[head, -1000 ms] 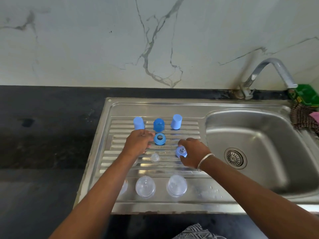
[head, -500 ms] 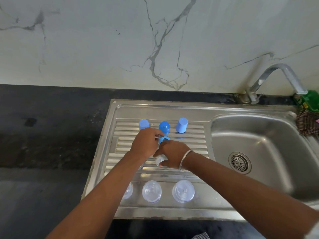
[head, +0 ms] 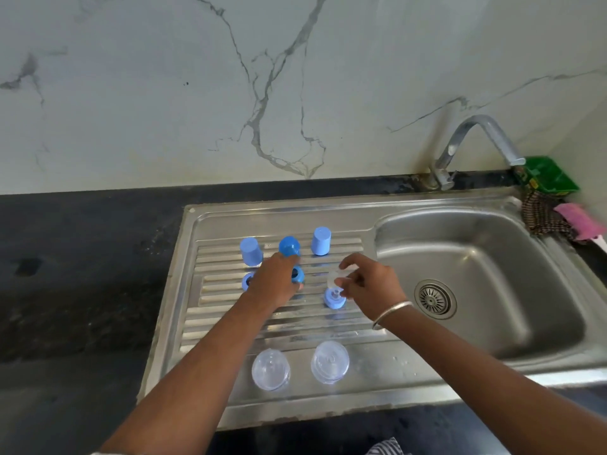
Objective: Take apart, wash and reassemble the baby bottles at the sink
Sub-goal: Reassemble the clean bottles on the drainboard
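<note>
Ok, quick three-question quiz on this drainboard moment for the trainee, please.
1. True or false: the right hand pinches a clear teat above a blue ring.
2. How many clear bottles stand at the drainboard's near edge? A one, B two, C four.
3. Fill in: the sink basin lies to the ____ of the drainboard.

Key: 1 true; 2 B, counting what shows, since the left arm may hide more; 3 right.

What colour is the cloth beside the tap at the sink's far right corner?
The cloth is brown-and-white checked, seen in the head view.
</note>
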Demonstrator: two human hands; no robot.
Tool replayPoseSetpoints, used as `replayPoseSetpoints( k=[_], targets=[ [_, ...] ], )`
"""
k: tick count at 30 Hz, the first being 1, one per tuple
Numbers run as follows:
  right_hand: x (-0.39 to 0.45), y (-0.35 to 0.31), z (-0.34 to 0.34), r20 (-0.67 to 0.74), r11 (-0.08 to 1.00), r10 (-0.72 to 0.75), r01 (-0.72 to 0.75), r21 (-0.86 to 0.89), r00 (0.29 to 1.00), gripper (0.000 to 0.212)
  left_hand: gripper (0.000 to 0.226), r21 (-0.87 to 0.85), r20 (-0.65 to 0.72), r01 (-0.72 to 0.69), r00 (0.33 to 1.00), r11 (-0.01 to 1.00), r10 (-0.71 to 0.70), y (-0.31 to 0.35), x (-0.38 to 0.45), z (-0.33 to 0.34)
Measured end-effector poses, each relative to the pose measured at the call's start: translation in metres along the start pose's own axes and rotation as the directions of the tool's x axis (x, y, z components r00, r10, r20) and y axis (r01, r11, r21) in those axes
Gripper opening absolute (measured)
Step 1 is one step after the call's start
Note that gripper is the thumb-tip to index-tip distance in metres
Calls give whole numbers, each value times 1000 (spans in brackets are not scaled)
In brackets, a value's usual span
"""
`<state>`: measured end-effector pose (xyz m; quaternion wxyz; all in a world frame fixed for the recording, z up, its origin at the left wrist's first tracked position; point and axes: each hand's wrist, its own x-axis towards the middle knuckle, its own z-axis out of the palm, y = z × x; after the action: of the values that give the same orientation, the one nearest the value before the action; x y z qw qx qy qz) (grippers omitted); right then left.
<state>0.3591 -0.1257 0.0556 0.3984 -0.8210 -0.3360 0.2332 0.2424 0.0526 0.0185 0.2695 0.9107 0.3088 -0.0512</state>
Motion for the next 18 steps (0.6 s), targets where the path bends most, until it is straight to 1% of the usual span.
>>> replayPoseSetpoints(
  k=[2, 4, 6, 8, 10, 11, 12, 13, 15, 17, 18],
  targets=[
    [-10, 5, -9, -1, 992, 19, -18, 122, 1000, 34, 56, 16, 8, 12, 1000, 1000, -12, 1, 0, 5],
    [-17, 15, -14, 3, 978, 51, -50, 201, 999, 41, 57, 22, 5, 26, 1000, 999, -26, 3, 1, 10],
    [-21, 23, -18, -1, 971, 85, -83, 225, 996, 38, 52, 19, -12, 47, 999, 999, -47, 7, 0, 10],
    [-22, 29, -22, 1, 953, 131, -126, 276, 991, 32, 46, -36, -35, 77, 996, 996, -78, 17, -2, 6],
    [-24, 32, -30, 9, 899, 195, -182, 399, 981, 23, 37, -172, -62, 99, 992, 980, -111, 34, -6, 0],
    [-24, 33, -34, 27, 847, 225, -209, 489, 974, 17, 29, -252, -56, 120, 989, 960, -138, 43, -6, -3],
    [-25, 34, -39, 56, 782, 249, -235, 578, 967, 14, 23, -357, -28, 152, 984, 922, -173, 53, -6, -7],
    [-26, 36, -46, 84, 718, 259, -250, 649, 962, 13, 23, -489, 22, 198, 976, 850, -215, 63, -4, -9],
    [-29, 42, -60, 111, 656, 257, -258, 709, 960, 15, 24, -729, 161, 299, 949, 616, -271, 82, -2, -13],
    [-32, 49, -72, 115, 645, 237, -245, 724, 965, 18, 23, -844, 270, 368, 920, 391, -284, 102, -3, -17],
    [-33, 54, -80, 118, 636, 226, -238, 734, 967, 20, 25, -864, 310, 397, 904, 309, -294, 115, -4, -17]
  ],
)
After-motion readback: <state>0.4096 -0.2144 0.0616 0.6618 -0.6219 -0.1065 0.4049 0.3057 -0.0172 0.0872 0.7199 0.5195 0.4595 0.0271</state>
